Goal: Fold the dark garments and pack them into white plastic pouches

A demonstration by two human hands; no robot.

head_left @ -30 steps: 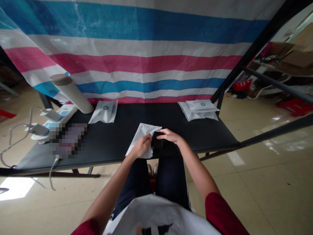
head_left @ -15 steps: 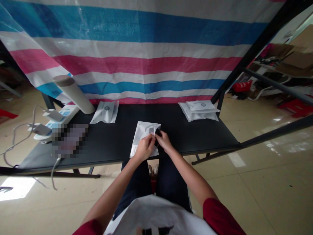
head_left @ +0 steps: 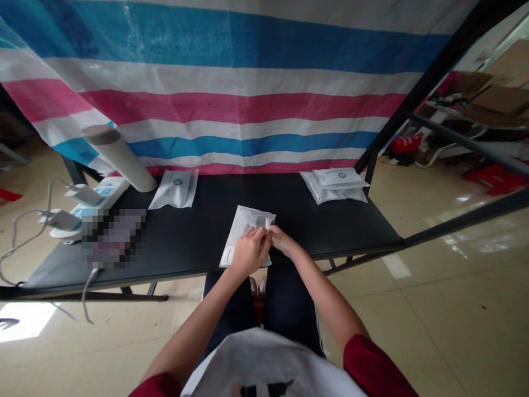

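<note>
A flat white plastic pouch [head_left: 242, 226] lies at the front of the black tabletop, slightly turned, with grey print and a small label at its lower left. My left hand [head_left: 251, 249] rests over its lower right part, fingers closed in a pinch at the right edge. From the other side my right hand [head_left: 281, 240] grips that same edge, its fingertips meeting those of the left. What is inside the pouch cannot be seen. Another white pouch [head_left: 176, 189] lies at the back left, and a stack of similar pouches [head_left: 336, 186] sits at the back right.
On the left stand a pale bottle [head_left: 124, 160] and a power strip [head_left: 111, 193] with plugged-in chargers. A blurred-out phone-like object [head_left: 115, 237] with a cable lies in front of them. Behind the table hangs a striped sheet [head_left: 248, 105]; a dark metal frame [head_left: 372, 149] rises at right.
The black item that showed beside my right fingers at the pouch's edge is out of sight. The pouch's right side lies flatter, and both hands have come together there.
</note>
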